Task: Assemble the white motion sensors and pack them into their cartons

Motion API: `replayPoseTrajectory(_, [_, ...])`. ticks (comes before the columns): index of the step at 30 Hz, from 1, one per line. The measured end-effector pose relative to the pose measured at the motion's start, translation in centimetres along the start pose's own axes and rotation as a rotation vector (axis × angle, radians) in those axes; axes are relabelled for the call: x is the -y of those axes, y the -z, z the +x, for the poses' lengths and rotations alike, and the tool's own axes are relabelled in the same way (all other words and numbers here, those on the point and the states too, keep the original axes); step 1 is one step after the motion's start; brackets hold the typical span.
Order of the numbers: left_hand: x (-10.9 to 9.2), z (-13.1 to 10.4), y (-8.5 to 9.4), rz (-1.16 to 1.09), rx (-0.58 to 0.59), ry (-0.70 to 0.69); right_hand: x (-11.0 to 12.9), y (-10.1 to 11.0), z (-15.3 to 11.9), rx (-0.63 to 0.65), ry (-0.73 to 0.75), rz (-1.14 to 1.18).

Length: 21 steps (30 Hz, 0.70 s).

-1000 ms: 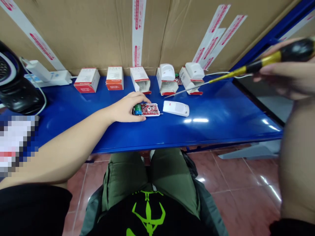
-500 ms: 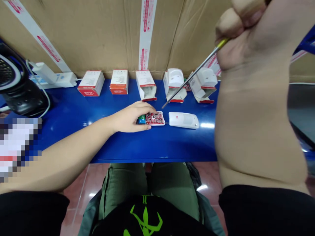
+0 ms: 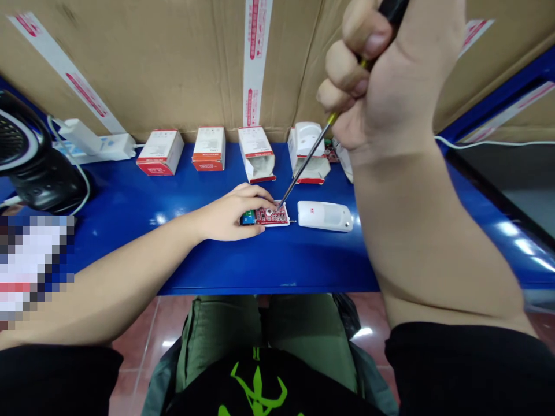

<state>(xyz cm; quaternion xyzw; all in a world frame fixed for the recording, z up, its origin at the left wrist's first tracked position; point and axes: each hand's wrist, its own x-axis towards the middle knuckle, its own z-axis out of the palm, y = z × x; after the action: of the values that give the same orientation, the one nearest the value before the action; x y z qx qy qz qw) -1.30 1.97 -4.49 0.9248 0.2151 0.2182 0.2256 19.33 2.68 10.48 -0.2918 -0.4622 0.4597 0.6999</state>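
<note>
My left hand [image 3: 229,214] lies over an opened detector's white base and grips its sides between thumb and fingers. Inside the base sits a red circuit board [image 3: 281,217], with a blue-green battery [image 3: 248,218] partly under the hand. My right hand [image 3: 368,75] is raised high, its fingers wrapped around the dark handle of a long screwdriver [image 3: 304,163]. The shaft slants down to the left, and its tip meets the upper part of the board, near my left fingertips. The detector's white cover [image 3: 323,215] rests just right of the base.
Along the back stand small red-and-white boxes: two closed ones [image 3: 160,151] at left, an open one [image 3: 256,155], and another open one [image 3: 310,169] topped by a white detector [image 3: 308,138]. A black fan [image 3: 39,173] and power strip [image 3: 110,147] are at left, against cardboard [image 3: 173,63].
My right hand has moved left and down with the screwdriver, bringing its tip onto the board. My left hand keeps its grip on the base.
</note>
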Motion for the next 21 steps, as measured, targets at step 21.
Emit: replayPoseTrajectory(21, [0.0, 0.0, 0.1, -0.004, 0.003, 0.005, -1.1, 0.2, -0.4, 0.093, 0.043, -0.081])
